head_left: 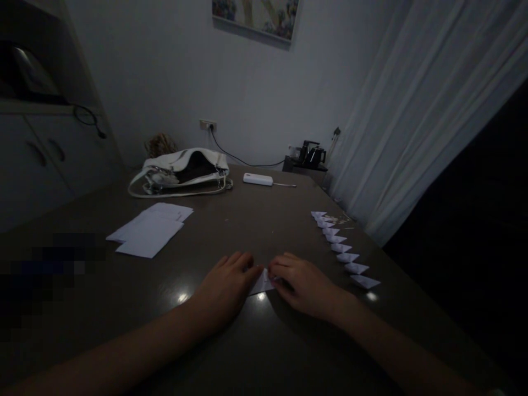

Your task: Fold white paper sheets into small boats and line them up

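Observation:
A small folded piece of white paper [259, 284] lies on the table between my hands, partly covered by them. My left hand [229, 283] rests over its left side, fingers bent and pressing the paper. From the other side my right hand [303, 283] pinches the paper's right part between thumb and fingers. Off to the right, several small folded paper boats [347, 257] stand in a slanting row. A loose stack of white paper sheets [150, 234] lies to the left, beyond my left hand.
A white handbag [181, 168] sits at the table's far left, its strap [177, 194] on the tabletop [231, 231]. Near the far edge lies a white power bank [258, 179] with a short cable. Paper scraps [336, 219] lie by the boats. A black kettle [314, 157] stands behind.

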{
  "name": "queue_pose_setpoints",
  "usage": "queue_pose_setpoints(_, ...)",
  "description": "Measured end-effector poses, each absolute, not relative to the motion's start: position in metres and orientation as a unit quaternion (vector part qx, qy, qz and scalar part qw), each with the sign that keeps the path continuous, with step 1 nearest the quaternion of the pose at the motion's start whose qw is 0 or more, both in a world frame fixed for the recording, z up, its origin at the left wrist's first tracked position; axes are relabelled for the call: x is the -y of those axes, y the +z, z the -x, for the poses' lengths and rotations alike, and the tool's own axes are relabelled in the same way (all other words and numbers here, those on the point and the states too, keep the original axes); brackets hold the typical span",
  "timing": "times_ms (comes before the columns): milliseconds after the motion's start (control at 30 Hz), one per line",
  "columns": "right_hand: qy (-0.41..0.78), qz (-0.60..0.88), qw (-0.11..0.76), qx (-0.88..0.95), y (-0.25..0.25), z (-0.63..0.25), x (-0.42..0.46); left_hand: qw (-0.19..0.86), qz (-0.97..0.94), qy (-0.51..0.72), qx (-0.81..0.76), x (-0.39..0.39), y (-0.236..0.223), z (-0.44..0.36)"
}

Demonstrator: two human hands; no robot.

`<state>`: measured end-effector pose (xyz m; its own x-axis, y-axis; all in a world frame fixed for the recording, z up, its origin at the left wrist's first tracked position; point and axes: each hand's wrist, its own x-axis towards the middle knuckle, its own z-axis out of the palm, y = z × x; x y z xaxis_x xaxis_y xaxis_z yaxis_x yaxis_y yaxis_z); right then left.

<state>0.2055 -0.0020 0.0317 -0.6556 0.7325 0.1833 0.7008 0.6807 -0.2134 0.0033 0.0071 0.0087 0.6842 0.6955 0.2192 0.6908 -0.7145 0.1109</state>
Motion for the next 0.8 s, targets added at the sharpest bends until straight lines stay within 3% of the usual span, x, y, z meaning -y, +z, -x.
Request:
queue_pose_setpoints(500,0.088,0.383,0.127,0.911,0.0279,-0.2076,0.0006,-0.061,-0.887,0.121,-0.441,-0.0021,0.0125,-0.0040)
queue_pose_setpoints(800,0.092,0.394,0.122,0.906,0.0279,-0.2065,0.0017,-0.037,-0.887,0.148,-0.436,-0.0036,0.0148,-0.0029)
